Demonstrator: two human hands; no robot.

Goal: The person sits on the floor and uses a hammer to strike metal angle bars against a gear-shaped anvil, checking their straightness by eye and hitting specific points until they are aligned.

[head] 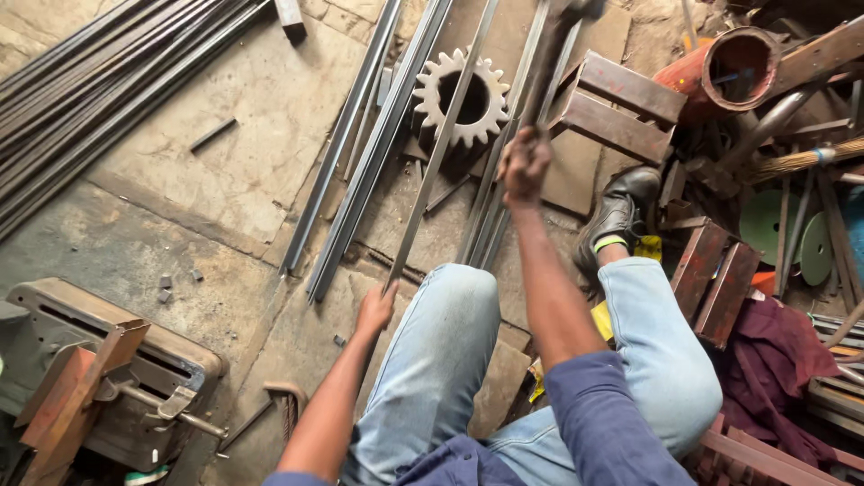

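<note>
Hammering mid-swing, bar not yet struck. Right hand [526, 165] fingers wrapped tight round hammer handle [545, 65], raised far above; head blurred at top edge. Left hand [376, 309] fingers closed on near end of long flat steel bar [441, 148], which runs far over toothed gear [463, 97]. Bar thin, grey, straight-looking. More steel strips [360, 171] lie left on rough concrete floor [243, 153]; rusty frames right.

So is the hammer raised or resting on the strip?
Raised: the right hand holds the hammer above the metal strip, which the left hand steadies.
</note>
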